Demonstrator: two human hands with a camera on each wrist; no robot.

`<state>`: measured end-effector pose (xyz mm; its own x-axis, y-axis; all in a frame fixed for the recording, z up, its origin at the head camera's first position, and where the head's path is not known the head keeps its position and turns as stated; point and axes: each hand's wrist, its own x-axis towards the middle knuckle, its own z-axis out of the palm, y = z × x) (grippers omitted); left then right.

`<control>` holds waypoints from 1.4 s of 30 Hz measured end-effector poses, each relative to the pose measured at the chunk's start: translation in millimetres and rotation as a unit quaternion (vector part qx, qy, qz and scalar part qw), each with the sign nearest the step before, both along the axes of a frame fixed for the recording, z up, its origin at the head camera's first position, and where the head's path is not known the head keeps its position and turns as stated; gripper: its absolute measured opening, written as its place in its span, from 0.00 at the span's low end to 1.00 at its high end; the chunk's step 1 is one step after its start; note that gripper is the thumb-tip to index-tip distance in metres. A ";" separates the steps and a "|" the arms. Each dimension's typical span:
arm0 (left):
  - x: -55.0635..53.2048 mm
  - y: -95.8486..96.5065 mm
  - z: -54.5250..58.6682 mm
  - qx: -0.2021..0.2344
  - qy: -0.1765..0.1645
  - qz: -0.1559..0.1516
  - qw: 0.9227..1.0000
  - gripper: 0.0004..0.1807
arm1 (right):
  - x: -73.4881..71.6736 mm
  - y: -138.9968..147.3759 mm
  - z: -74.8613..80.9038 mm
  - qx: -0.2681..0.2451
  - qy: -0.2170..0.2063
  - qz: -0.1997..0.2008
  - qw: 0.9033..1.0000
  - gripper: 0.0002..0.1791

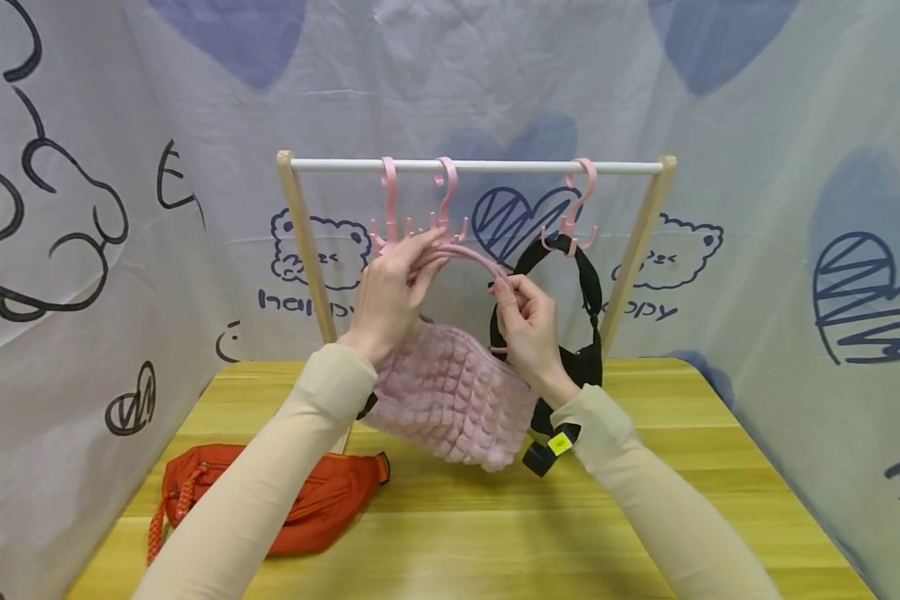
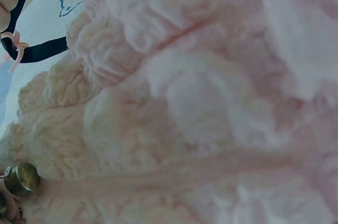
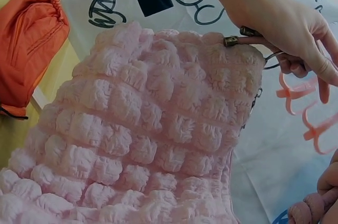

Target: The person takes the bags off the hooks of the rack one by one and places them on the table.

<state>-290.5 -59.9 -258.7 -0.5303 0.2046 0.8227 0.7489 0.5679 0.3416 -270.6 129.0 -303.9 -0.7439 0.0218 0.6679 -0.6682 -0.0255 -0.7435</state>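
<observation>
Two sleeved forearms (image 1: 300,425) rise from the bottom edge, angled inward, the left passing above an orange bag (image 1: 322,508) at lower left. At centre, the left hand (image 1: 390,300), slightly higher, pinches the strap (image 1: 465,251) between thumb and fingers; the right hand (image 1: 528,329) pinches its other side. The puffy pink bag (image 1: 450,392) hangs below them. Behind, right of centre, a black bag (image 1: 587,367) hangs from a pink hook (image 1: 583,196).

Pink bag (image 1: 457,396) in 3 views
</observation>
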 end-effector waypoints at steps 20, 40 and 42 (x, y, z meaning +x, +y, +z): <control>15.7 4.9 -12.3 0.020 0.051 -0.055 0.997 0.17 | 18.9 9.8 -26.9 0.065 -0.027 0.027 0.997 0.09; 21.8 13.2 -21.5 0.079 0.109 -0.089 0.987 0.15 | 34.6 32.5 -78.5 0.217 0.077 -0.100 0.968 0.24; 22.4 14.8 -21.1 0.084 0.111 -0.092 0.986 0.15 | 35.0 34.4 -84.0 0.211 0.068 -0.099 0.970 0.24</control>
